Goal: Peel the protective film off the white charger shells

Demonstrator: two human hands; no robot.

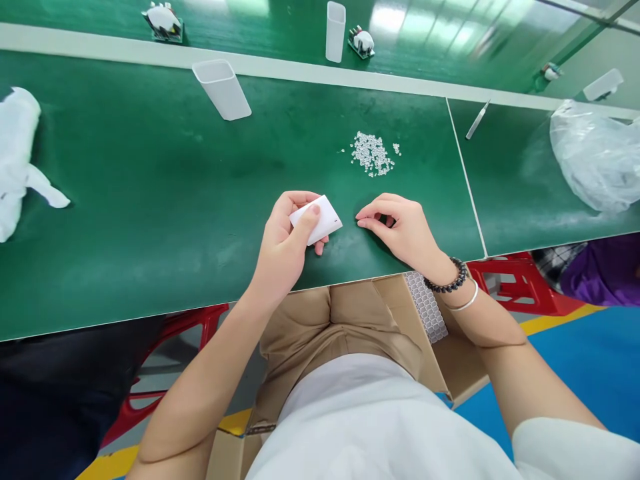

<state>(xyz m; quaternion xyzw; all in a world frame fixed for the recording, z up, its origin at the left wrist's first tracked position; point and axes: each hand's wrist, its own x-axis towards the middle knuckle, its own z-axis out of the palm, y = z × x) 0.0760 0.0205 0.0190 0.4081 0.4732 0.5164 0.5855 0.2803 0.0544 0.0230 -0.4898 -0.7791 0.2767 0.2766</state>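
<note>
My left hand point(285, 237) grips a small white plastic housing point(320, 219), thumb pressed on its top face, just above the green table point(150, 200). My right hand point(397, 227) rests on the table to its right, thumb and forefinger pinched together; whatever they hold is too small to make out. A pile of several tiny clear beads point(371, 153) lies on the table just beyond both hands.
A white plastic sleeve point(223, 89) lies at the back left and another point(335, 31) stands upright beyond a white strip. Small circuit boards point(163, 20) point(361, 41) sit behind it. White bag point(15, 153) at left, clear bag point(595, 157) at right. An open cardboard box point(435, 333) rests on my lap.
</note>
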